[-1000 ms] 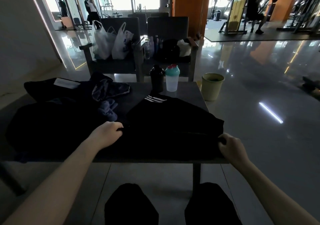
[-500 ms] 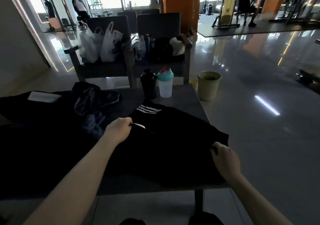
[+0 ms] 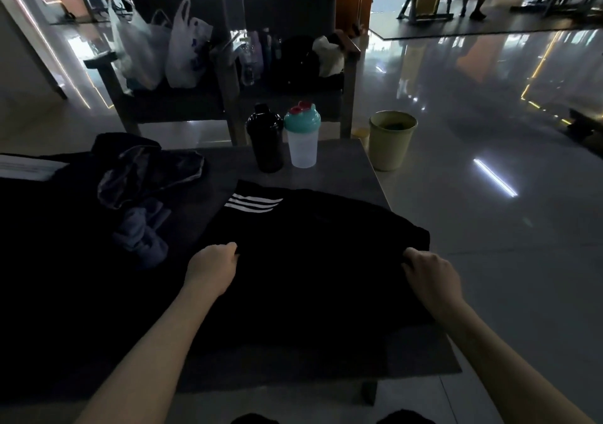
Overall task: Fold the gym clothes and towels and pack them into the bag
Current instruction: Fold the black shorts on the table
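At far left on the table [image 3: 342, 162], a white panel [image 3: 26, 169] lay on a dark mass [image 3: 49, 244], cut off by the frame; its print was too blurred to read, and bag and clothing could not be told apart in the shadow. Beside it sat a crumpled grey garment [image 3: 146, 175] and a bunched blue-grey cloth [image 3: 143, 234]. The left hand [image 3: 212, 270], fingers curled, gripped the left edge of the black garment [image 3: 310, 260], which was spread on the table's right half and showed 3 white stripes [image 3: 253, 203] at its far corner. Behind it stood a black bottle [image 3: 266, 142], touching a clear shaker [image 3: 302, 139] with a teal lid. The right hand [image 3: 430, 276] pinched the garment's right edge, fingertips hidden in the fabric. A green bin [image 3: 391, 139] stood on the floor beyond.
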A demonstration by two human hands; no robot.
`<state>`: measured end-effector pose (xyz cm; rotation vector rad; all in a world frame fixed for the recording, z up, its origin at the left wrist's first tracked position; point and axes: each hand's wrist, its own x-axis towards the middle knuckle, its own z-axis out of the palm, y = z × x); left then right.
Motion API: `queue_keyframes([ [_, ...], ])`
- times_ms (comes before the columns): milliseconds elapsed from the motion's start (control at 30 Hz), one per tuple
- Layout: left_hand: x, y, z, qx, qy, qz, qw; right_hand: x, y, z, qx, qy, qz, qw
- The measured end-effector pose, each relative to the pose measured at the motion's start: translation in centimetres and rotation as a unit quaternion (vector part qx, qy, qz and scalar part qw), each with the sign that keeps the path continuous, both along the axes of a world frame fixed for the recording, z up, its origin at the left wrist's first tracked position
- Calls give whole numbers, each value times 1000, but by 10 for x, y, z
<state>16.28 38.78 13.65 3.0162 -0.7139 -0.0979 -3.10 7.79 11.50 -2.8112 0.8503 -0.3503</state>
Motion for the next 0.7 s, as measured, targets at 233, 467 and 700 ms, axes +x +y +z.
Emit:
queue_keyframes([
  [233,-44,36,11,45,16,9,999,7,6,6,5,71,18,997],
  [467,-53,51,20,113,57,43,991,19,17,14,77,72,90,990],
  [700,-23,59,39,10,174,104,979,3,19,19,156,-54,-51,985],
])
